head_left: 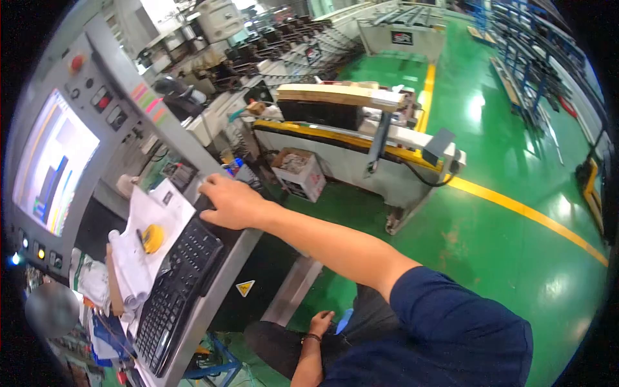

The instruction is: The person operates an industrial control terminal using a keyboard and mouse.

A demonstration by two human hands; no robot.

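Observation:
My right hand [231,201] reaches out to the edge of the console desk, just past the top end of a black keyboard [177,290]. Its fingers curl downward over something small that the hand mostly hides, and I cannot tell what it is. Down by my lap, my left hand [320,324] rests with its fingers curled in over my dark trousers, a band at the wrist. Close to its fingertips lies a light blue piece [345,320]. White paper sheets [173,200], rolled papers [131,267] and a yellow tape measure [152,238] lie beside the keyboard.
A lit control screen [55,164] with buttons and a red knob [77,62] stands at left. Beyond the desk is a machine bed [348,145] carrying wooden boards [335,94]. A cardboard box [298,173] sits on the green floor. Racks of long bars [525,71] stand back right.

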